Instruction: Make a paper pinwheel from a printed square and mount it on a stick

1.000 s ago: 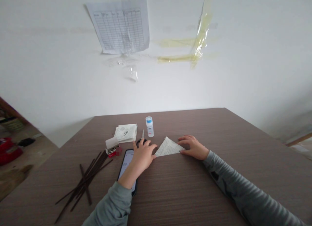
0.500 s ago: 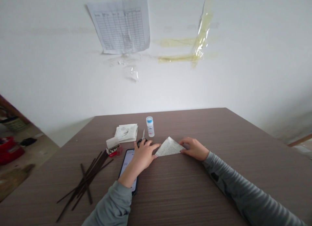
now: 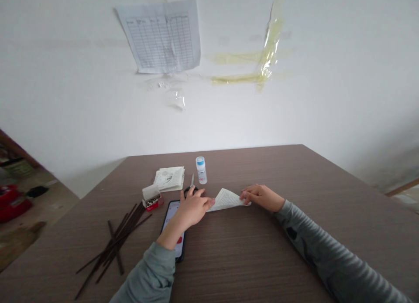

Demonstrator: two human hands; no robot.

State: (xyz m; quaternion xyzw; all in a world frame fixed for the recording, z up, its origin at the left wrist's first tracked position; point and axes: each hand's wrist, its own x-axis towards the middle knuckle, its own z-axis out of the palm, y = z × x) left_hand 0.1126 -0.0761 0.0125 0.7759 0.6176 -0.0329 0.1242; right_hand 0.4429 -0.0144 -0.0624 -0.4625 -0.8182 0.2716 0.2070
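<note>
White wall [image 3: 327, 98] fills the bg; against it, a brown wood-grain table [image 3: 235, 259] w/ everything else on top, bar a red obj. [image 3: 13, 202] on the floor, far L, too blurred to ID. Up on the wall: white printed sheet w/ a ruled grid [image 3: 160, 37], and R of it, strips of yellowish clear tape [image 3: 235, 79]. Two grey-green sleeves reach in from the near side. Near L of table: loose bundle of thin dark-brown sticks [image 3: 113, 244], a few lying crosswise. Btwn sticks & mid-table, a black-edged phone [image 3: 178, 250], screen up & lit, partly under the L wrist. L hand [image 3: 193, 209]: palm down, fingers spread wide, thumb side touching the L corner of the task pc. R hand [image 3: 262, 197]: fingers bunched narrow, pinching the R corner of same. Flat square stack of printed off-white paper [image 3: 169, 178] sits back L. Btwn the hands, on the table: triangular pc of folded off-white printed paper [image 3: 225, 199], point facing the wall, long edge to the person. Small clear/white bottle w/ blue top [image 3: 201, 171] stands upright behind it, a bit L. Black-handled scissors [image 3: 192, 180] lie btwn stack & bottle, blades toward wall, handles partly behind L fingers. Last, small red-and-white box [image 3: 151, 208], lid up, near the stack, holding tiny shiny bits [image 3: 151, 202], too small to tell.
</note>
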